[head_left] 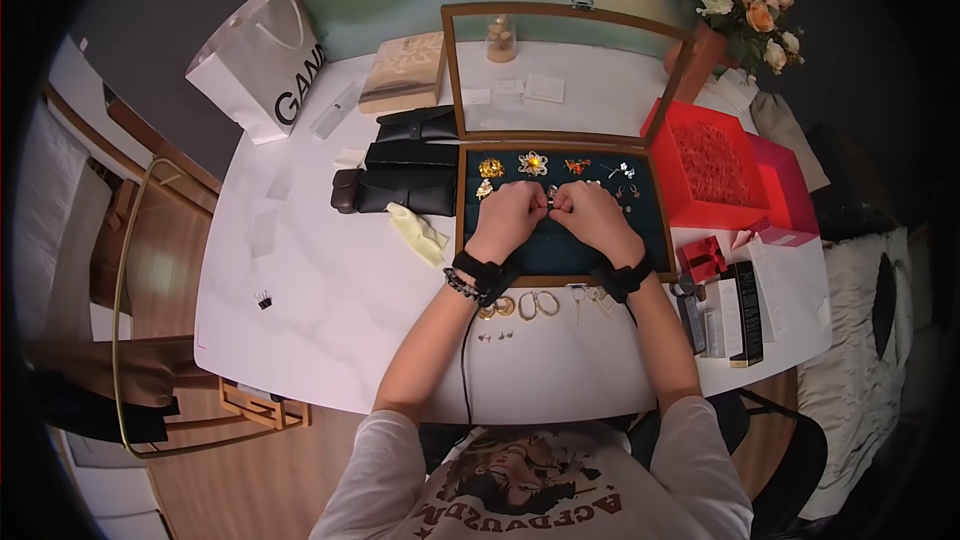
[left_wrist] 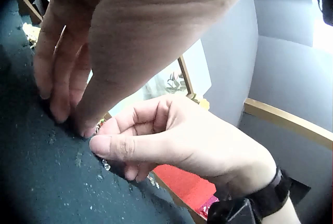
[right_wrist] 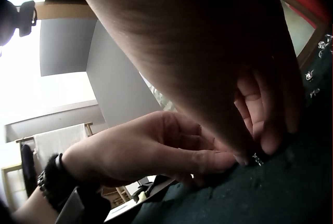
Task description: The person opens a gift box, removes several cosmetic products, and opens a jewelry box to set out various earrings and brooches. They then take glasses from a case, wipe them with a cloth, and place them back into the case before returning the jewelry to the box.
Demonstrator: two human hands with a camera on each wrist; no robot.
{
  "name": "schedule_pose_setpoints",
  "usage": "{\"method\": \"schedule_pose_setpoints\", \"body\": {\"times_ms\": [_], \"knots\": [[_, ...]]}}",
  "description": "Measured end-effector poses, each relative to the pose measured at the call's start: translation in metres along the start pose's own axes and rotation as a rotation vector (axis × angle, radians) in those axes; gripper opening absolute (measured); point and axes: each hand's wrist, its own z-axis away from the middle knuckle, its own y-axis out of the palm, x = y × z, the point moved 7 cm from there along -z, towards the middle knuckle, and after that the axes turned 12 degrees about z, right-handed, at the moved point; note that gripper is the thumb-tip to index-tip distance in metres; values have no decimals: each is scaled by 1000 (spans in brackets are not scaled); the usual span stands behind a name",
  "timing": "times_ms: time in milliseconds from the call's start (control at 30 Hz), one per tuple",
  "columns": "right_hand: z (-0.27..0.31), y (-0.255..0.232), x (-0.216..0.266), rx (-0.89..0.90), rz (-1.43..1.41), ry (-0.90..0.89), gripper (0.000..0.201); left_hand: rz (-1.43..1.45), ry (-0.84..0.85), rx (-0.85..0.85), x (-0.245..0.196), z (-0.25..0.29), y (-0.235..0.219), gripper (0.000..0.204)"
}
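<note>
My left hand (head_left: 508, 220) and right hand (head_left: 598, 223) meet over the dark green velvet lining (head_left: 560, 252) of a wooden jewellery box. Their thumbs and fingers pinch together at a small sparkling earring (right_wrist: 257, 159), mostly hidden between the fingertips and close to the velvet. The same glittering piece (left_wrist: 105, 165) hangs below the right thumb in the left wrist view. Beyond the hands lie a row of brooches, among them a flower-shaped brooch (head_left: 533, 163), a gold brooch (head_left: 491, 168) and a red one (head_left: 577, 166).
The box's glass lid (head_left: 448, 70) stands raised behind. Gold hoop earrings (head_left: 540, 304) and small studs lie before the box. Black cases (head_left: 408, 190) and a yellow cloth (head_left: 415, 233) are to the left, a red gift box (head_left: 705, 210) and small cartons (head_left: 745, 312) to the right.
</note>
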Motion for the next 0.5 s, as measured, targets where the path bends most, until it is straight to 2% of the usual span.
{"method": "schedule_pose_setpoints", "body": {"times_ms": [67,133,200,333,400,433,467,500], "knots": [[-1,2,-1,1,-14,-18,17,4,3,3,0,-1,3,11],[-1,3,-4,24,-23,-11,16,10,4,8,0,-1,7,10],[1,-2,-1,49,-36,-5,15,-54,62,-75,-4,1,4,9],[11,-42,9,-22,-104,-34,11,39,96,-94,-31,9,-21,10],[22,-47,16,123,-290,-22,12,199,43,84,-47,21,-28,11],[31,-48,22,184,-357,-44,12,200,43,84,-50,28,-33,11],[41,-51,28,186,-358,-41,12,259,56,229,-53,40,-27,11],[53,-48,41,280,-375,-116,10,317,70,374,-60,54,-21,11]]}}
